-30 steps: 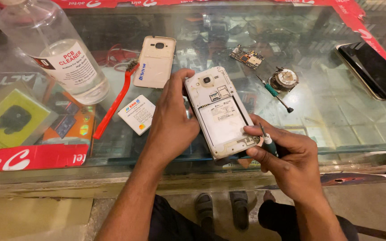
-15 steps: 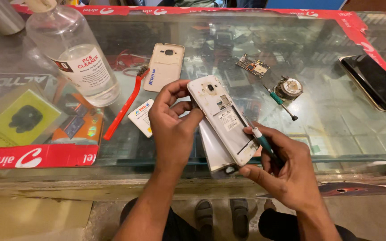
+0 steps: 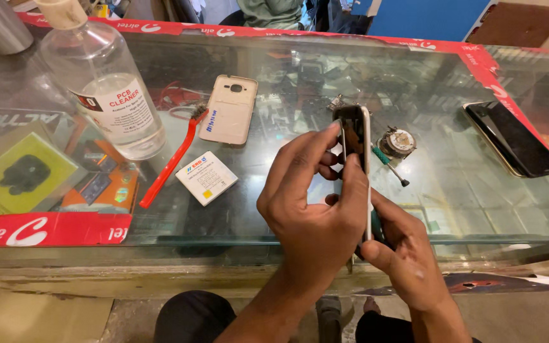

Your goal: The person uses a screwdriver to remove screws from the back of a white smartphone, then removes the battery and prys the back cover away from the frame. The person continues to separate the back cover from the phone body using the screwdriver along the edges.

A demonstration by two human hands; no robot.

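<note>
I hold an opened white phone (image 3: 358, 143) upright and edge-on above the glass counter (image 3: 287, 82). My left hand (image 3: 316, 203) wraps around its left side, with the fingertips on the top half. My right hand (image 3: 405, 254) grips the phone's lower end from the right; a dark tool handle peeks out between that hand and the phone. The phone's beige back cover (image 3: 230, 109) lies flat on the glass to the left. Its white battery (image 3: 206, 178) rests nearer me.
A clear bottle of cleaning liquid (image 3: 100, 86) stands at far left beside a red brush (image 3: 169, 162). A green-handled screwdriver (image 3: 390, 164), a round reel (image 3: 398, 141) and a small circuit board lie right of the phone. A black phone (image 3: 513, 136) lies at far right.
The phone has turned from lying face-open toward me to standing edge-on. My left hand has shifted over its side, and my right hand has closed on its lower end.
</note>
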